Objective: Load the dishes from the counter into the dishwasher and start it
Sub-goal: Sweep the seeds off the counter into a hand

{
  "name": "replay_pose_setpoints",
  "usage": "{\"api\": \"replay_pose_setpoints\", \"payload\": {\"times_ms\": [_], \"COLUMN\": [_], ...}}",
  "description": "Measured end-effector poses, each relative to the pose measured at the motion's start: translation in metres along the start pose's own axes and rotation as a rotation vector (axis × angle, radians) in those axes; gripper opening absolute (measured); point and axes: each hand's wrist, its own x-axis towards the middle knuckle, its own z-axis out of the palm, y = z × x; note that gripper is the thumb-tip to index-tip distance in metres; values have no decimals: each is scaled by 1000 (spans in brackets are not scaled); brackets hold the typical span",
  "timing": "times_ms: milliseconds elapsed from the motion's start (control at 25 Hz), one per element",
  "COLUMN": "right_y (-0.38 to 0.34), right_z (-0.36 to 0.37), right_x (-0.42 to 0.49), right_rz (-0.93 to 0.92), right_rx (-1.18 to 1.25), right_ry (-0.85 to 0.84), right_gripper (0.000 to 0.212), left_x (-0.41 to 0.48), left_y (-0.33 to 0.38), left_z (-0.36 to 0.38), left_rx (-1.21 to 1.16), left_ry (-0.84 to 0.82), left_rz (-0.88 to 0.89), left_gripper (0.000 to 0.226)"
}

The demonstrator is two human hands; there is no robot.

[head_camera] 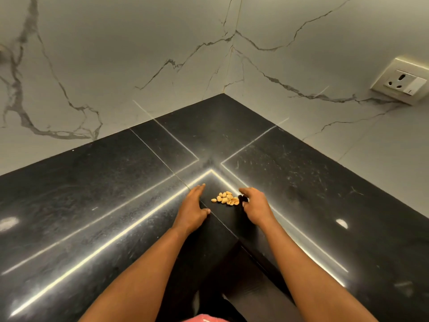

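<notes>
Black polished stone counter (92, 194) fills the corner under marble-look walls (139, 54); a person leans over it with both bare arms out. Left hand (193, 205) lies flat on the stone, fingers straight, holding nothing. Right hand (255, 204) sits just beside a little pile of tan nuts or shells (226, 198), fingers loosely curled at the pile's edge; honestly can't tell if it's got hold of any. The pile lies between the two hands; a wall socket (401, 82) is off to the right.
</notes>
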Motion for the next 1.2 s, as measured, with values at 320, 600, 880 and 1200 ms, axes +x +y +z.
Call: {"api": "replay_pose_setpoints", "payload": {"times_ms": [320,600,880,1200], "right_y": [-17,-37,-33,-35], "right_z": [-4,9,13,8], "right_x": [0,21,25,28], "right_rz": [75,-43,-73,75], "right_rx": [-66,-248,-211,-120], "right_ry": [-136,-258,-206,-216], "right_gripper": [56,70,15,19], "left_x": [-6,3,24,39], "left_y": [10,14,43,37], "left_z": [-1,6,24,31], "left_rx": [-690,-13,419,409], "left_ry": [309,54,-75,-26], "left_rz": [-260,-66,100,85], "left_gripper": [36,53,11,16]}}
